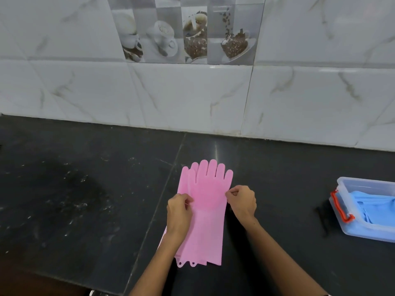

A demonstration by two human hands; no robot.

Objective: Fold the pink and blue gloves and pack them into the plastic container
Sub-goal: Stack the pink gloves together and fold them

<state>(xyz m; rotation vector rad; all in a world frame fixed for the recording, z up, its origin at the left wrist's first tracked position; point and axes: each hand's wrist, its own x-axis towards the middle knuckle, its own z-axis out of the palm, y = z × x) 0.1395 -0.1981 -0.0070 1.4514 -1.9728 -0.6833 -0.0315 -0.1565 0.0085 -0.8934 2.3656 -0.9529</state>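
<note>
While flat on the counter (pixel 85 189), pink gloves (pixel 208 210) between both hands' pinching fingers (pixel 229 196).

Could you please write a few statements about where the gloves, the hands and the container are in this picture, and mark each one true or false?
1. The pink gloves lie flat on the dark countertop, fingers pointing toward the tiled wall. True.
2. The blue gloves lie on the countertop beside the pink ones. False: they are already inside the plastic container.
3. The left hand and the right hand pinch opposite side edges of the pink gloves. True.
4. The container stands to the person's left. False: it stands at the right edge of the view.
5. The pink gloves are folded in half. False: they lie at full length.
</note>
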